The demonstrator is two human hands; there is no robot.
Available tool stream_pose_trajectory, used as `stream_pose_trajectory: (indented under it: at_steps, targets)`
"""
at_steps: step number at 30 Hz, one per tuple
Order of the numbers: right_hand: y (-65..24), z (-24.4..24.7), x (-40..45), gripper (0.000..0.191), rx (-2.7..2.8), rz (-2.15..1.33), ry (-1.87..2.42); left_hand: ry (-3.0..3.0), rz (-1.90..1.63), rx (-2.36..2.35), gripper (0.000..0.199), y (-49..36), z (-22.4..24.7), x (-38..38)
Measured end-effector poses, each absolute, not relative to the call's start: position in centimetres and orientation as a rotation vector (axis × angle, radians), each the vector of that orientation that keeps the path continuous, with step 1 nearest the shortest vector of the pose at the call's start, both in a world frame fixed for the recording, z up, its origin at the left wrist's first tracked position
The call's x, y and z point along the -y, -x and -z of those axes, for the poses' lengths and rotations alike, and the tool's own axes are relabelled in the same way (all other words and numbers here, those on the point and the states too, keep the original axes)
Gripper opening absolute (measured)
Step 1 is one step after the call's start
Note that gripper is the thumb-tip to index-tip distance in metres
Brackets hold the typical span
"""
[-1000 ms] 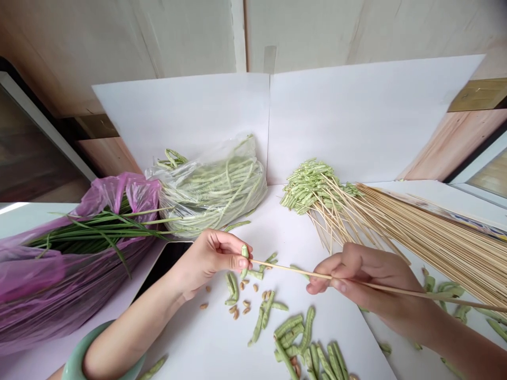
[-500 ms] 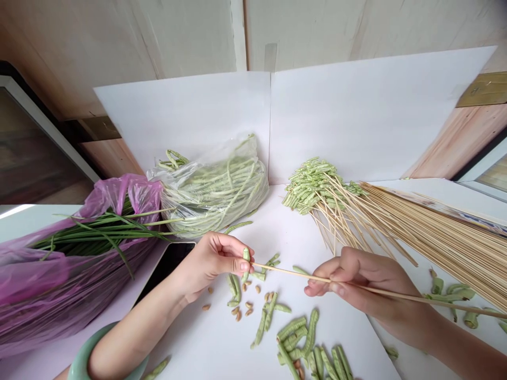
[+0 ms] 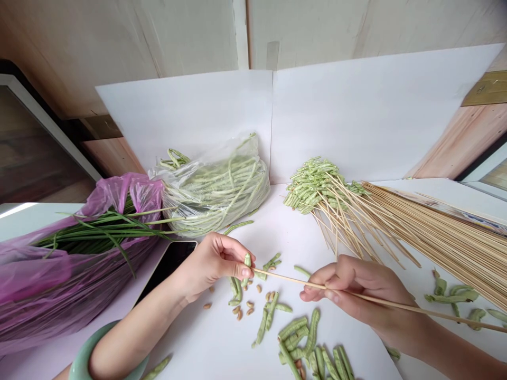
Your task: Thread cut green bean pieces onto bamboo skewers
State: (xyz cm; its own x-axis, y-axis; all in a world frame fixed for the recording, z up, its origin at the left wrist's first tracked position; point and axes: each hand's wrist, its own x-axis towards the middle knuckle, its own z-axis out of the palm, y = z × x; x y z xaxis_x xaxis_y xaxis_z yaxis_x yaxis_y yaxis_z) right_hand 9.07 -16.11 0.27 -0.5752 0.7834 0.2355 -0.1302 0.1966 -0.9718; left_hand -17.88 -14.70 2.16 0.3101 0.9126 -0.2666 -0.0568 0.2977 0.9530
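Note:
Between thumb and fingers, my left hand (image 3: 224,258) pinches a short green bean piece (image 3: 247,260), held upright. My right hand (image 3: 356,287) is closed on a long thin bamboo skewer (image 3: 285,276), whose far end trails past my right wrist. The skewer's tip meets the bean piece at my left fingertips; how deep it sits there is hidden. Below the hands lie loose cut bean pieces (image 3: 293,333) and several small brown beans (image 3: 250,304) on the white sheet.
Skewers threaded with bean pieces (image 3: 317,184) are piled at the back, beside a bundle of bare skewers (image 3: 435,232). A clear bag of long beans (image 3: 222,190), a purple bag (image 3: 79,301) with green stalks and a dark phone (image 3: 166,269) lie left. More bean scraps (image 3: 451,295) lie right.
My right hand has dropped slightly and shifted a little left along with the skewer. My left hand keeps its pinch on the bean piece, almost unmoved.

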Motion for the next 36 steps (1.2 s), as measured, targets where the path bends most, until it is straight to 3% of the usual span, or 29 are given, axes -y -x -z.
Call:
stream_pose_trajectory:
  at_steps: [23,36]
  targets:
    - [-8.2,0.7,16.8,0.016,1.696,-1.511,0.637,-0.982,-0.804,-1.017,0.020,16.3,-1.9,15.8]
    - [-8.8,-1.2,16.1,0.014,1.732,-1.586,0.698,-1.157,-0.806,-0.995,0.026,16.0,-1.0,15.4]
